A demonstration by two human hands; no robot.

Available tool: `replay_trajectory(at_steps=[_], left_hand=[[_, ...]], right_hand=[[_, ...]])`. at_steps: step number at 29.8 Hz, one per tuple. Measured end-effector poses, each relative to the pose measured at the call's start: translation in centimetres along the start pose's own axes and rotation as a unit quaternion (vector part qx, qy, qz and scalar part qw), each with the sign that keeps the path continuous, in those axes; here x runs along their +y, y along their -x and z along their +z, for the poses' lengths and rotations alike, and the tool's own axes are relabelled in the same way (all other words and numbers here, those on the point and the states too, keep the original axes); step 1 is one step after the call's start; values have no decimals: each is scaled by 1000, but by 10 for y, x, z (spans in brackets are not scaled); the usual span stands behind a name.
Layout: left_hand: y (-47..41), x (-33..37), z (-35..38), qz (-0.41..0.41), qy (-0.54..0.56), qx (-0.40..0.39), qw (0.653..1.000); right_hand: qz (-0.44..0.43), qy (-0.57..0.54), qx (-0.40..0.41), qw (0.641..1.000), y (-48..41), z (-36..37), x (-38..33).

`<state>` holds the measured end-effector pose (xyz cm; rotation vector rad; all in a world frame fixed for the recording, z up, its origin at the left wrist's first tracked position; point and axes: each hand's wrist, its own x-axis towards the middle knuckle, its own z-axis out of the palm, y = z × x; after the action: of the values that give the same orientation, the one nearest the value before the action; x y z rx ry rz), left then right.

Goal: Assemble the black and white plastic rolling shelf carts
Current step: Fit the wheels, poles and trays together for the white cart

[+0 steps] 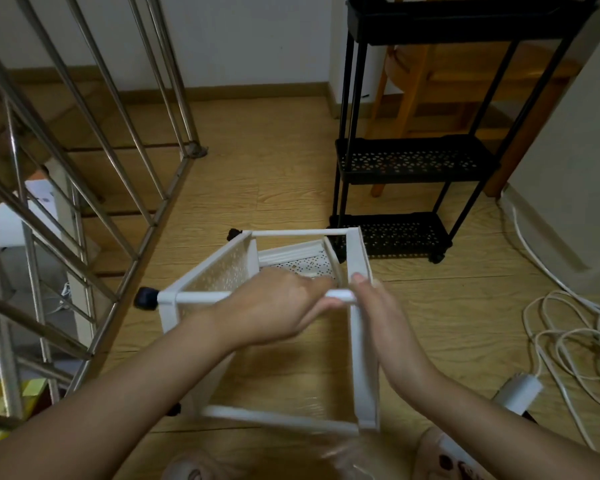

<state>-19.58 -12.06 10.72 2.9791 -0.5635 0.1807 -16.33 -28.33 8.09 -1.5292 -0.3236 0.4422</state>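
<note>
Wood-look floor [274, 188], fairly tight spot. White cart [219, 268] lying on its side at centre, part built: perforated shelf at left with a black caster [146, 297] on its corner, end shelf [359, 358] at right, thin poles bridging between. Black cart [406, 161] standing upright just behind, looks finished.

Left hand [274, 310] wrapped over the near upper pole [201, 297] close to its right end, fingers curled round it. Right hand [381, 317] pinching the top corner of the end shelf, thumb on the inner face, fingers on the outer. Slightly blurred, so exact finger spread hard to call. Probably seating the pole into the socket at that corner.

Handling, as a guess: thin moulded plastic, light, easy to shift one-handed, but prone to racking out of square until every pole is home. Poles smooth and slim, likely to twist in the grip. Shelf walls probably flexy. Best hold at shelf corners beside the sockets, not mid-wall. Push along the pole axis, brace the shelf from behind. Sockets likely to crack if levered sideways.

Room: steel frame [194, 151] close on the left, bottom rail just beside the caster. Black cart right at the far end, contact unclear. Loose white cables [568, 334] and adapter [520, 393] on the right, near the end shelf, a snag risk. Open floor mainly further out, between frame and black cart. Stand it up there, away from the cables.
</note>
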Motion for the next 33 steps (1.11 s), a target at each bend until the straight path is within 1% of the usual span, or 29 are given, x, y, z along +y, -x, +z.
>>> replay_trajectory(at_steps=[1, 3, 6, 8, 10, 12, 14, 15, 17, 19, 20, 21, 22, 23, 25, 27, 29, 33], left_hand=[[-2, -7, -5, -11, 3, 26, 1000], [-6, -26, -9, -63, 30, 66, 995], [-6, -46, -8, -140, 61, 84, 985], [-4, -54, -7, -182, 75, 116, 973], [0, -61, -8, -223, 100, 141, 959], [0, -62, -15, -256, 125, 143, 948], [-2, -48, -28, -276, 99, 124, 948], [-5, -36, -34, -273, 71, 107, 953], [-7, -5, -48, -244, 43, 42, 968], [-5, 19, -50, -206, 98, -66, 971], [-3, 29, -48, -192, 142, -129, 963], [-2, 38, -46, -172, 169, -171, 955], [-1, 43, -42, -151, 177, -181, 956], [-2, 46, -39, -131, 173, -164, 962], [-4, 49, -38, -101, 159, -102, 977], [-5, 53, -36, -66, 139, -67, 986], [-4, 58, -34, -39, 129, -43, 990], [-3, 57, -33, -31, 136, -16, 990]], right_hand=[[-16, 34, -47, 998, 1, 0, 3], [3, 84, -117, 990, 3, -3, 6], [-11, 150, -161, 975, 6, -12, 17], [-36, 159, -164, 973, 8, -15, 16], [-64, 147, -138, 977, 8, -13, 15], [-68, 103, -92, 988, 7, -10, 9], [-58, 57, -76, 994, 3, -6, -1], [-44, 35, -75, 996, 1, -6, -6], [14, -34, -67, 997, -5, -11, -19], [39, -63, -46, 996, -13, -20, -30], [39, -62, -35, 997, -17, -24, -35], [38, -67, -28, 997, -19, -28, -40], [42, -75, -29, 996, -20, -31, -44], [48, -79, -38, 995, -21, -33, -47], [44, -81, -59, 994, -20, -37, -53], [34, -94, -68, 993, -18, -40, -57], [26, -94, -67, 993, -16, -42, -58], [3, -60, -72, 996, -14, -46, -63]])
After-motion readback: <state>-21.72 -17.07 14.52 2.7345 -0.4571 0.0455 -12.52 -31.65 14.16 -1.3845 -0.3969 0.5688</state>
